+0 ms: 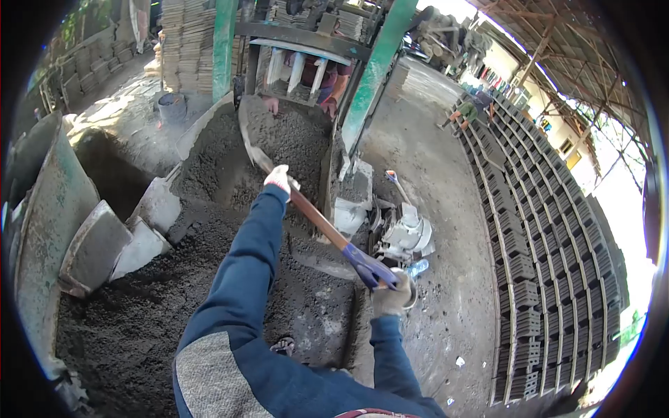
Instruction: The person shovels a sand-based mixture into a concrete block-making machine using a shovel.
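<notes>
Both of my hands, in light gloves, are closed on a shovel [319, 220] with a wooden shaft and a blue grip. My left hand [278, 179] wraps round the shaft near the blade. At the far end, my right hand [392, 298] holds the blue grip. The blade reaches up and away, mostly hidden under a dark, crumbly mix [286, 132]. Just beyond it stands a green-framed block press [293, 56]. A co-worker's hands [329, 106] show at the press, behind the mix.
More dark mix [125, 341] covers the ground at left, beside upright metal sheets [96, 247]. A motor [405, 233] and a plastic bottle [417, 268] are right of the shovel. Long racks of stacked blocks [557, 279] line the right side; another person [474, 108] bends over there.
</notes>
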Demonstrator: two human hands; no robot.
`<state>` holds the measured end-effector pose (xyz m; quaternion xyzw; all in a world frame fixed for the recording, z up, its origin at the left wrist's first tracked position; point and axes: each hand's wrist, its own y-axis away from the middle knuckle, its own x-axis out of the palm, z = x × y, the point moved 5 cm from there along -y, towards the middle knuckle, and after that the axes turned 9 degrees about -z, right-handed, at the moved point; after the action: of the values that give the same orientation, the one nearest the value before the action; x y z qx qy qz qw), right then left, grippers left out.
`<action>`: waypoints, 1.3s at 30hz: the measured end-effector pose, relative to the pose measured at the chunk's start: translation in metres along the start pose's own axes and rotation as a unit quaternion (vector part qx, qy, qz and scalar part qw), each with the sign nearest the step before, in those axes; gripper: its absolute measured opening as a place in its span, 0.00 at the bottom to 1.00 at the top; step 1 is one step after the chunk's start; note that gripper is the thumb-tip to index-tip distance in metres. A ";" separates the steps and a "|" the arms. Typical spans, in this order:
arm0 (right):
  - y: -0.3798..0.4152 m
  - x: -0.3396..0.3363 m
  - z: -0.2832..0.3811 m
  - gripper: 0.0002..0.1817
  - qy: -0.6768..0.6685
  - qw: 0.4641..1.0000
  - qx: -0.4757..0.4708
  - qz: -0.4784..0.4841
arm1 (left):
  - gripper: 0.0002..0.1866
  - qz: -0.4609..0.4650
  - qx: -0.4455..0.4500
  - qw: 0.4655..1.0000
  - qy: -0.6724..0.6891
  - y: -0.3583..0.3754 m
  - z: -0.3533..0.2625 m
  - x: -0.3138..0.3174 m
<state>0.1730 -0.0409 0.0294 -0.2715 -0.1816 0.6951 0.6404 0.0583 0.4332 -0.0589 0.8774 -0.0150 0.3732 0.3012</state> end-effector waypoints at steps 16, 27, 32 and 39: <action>0.156 -0.283 -0.329 0.14 0.221 0.824 0.428 0.297 | 0.15 -0.172 -0.104 0.979 0.045 0.328 0.212 -0.310; 0.106 -0.180 -0.218 0.21 0.010 0.728 0.288 0.623 | 0.19 -0.483 0.196 0.844 -0.127 0.439 0.132 -0.380; 0.172 -0.160 -0.289 0.17 -0.067 0.772 0.445 0.449 | 0.17 -0.285 0.116 0.951 0.019 0.377 0.198 -0.320; 0.234 -0.380 -0.430 0.33 0.527 0.533 0.083 0.657 | 0.19 -0.341 -0.323 0.883 0.009 0.279 0.479 -0.367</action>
<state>0.2623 -0.4846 -0.3942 -0.5769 0.4766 0.6633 0.0027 0.0326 -0.1266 -0.4168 0.6788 0.1684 0.2292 0.6770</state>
